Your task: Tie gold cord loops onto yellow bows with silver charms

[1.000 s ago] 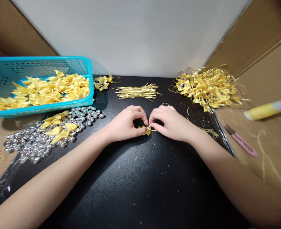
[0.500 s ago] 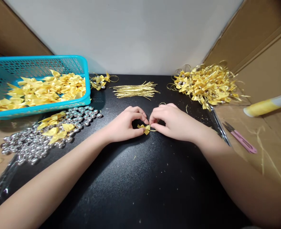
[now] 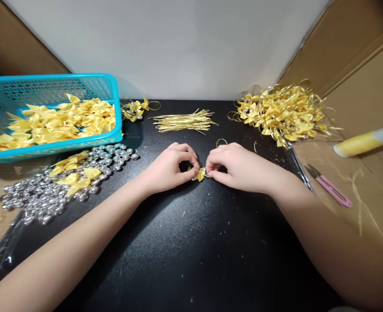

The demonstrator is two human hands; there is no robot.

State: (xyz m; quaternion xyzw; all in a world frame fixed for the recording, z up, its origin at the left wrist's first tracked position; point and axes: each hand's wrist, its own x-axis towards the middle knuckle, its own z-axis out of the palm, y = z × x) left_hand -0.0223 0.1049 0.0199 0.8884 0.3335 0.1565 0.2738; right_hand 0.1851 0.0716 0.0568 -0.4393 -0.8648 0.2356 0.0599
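Just above the black tabletop, a small yellow ribbon bow [image 3: 201, 174] is held between my two hands. My left hand [image 3: 177, 168] pinches its left side with thumb and fingertips. The thumb and fingers of my right hand [image 3: 232, 166] are closed on a gold wire tie at the bow's right side. A thin loop of this tie [image 3: 221, 141] shows behind my right hand; the rest of it is hidden by the fingers. Beyond my hands lies a bundle of straight gold wire ties [image 3: 184, 121].
On the left stands a turquoise basket [image 3: 117, 108] of yellow bows [image 3: 57, 119], with silver bells [image 3: 48, 197] in front. At the right are a pile of finished-looking gold bows [image 3: 282, 113], pink snips [image 3: 331, 188] and a yellow-white roll [image 3: 360, 144]. A white wall [image 3: 191, 47] rises behind.
My right hand has shifted slightly to the right, away from my left fingertips. The bow has turned a little, and more of the tie's loop shows behind my right hand.
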